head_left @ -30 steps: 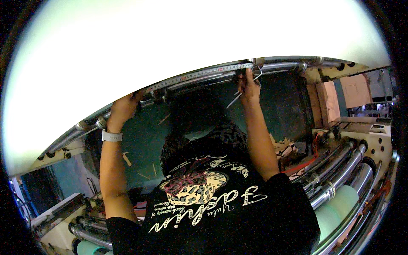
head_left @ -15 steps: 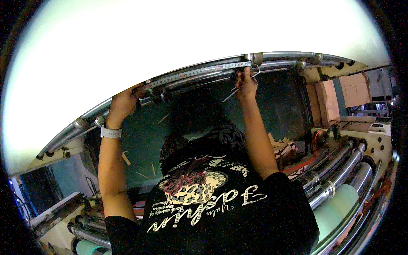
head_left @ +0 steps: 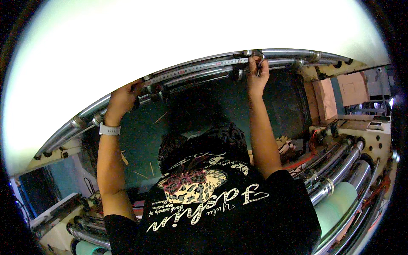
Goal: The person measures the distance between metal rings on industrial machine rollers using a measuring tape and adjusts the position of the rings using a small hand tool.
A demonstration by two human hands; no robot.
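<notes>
your tape measure (head_left: 199, 68) runs along the chrome bars (head_left: 287, 53), left hand (head_left: 122, 100) at 1 end, right hand (head_left: 258, 76) at the other, can't tell if either's fingers are clamped on it, cardboard boxes (head_left: 353, 90) off right, pale lettering (head_left: 194, 216) across your black shirt (head_left: 238, 225)

Holds a tape measure (head_left: 199, 66) in left grip (head_left: 124, 101) along the lower edge of a metal bar (head_left: 285, 52); meets the tape's tip with right grip (head_left: 258, 77).
</notes>
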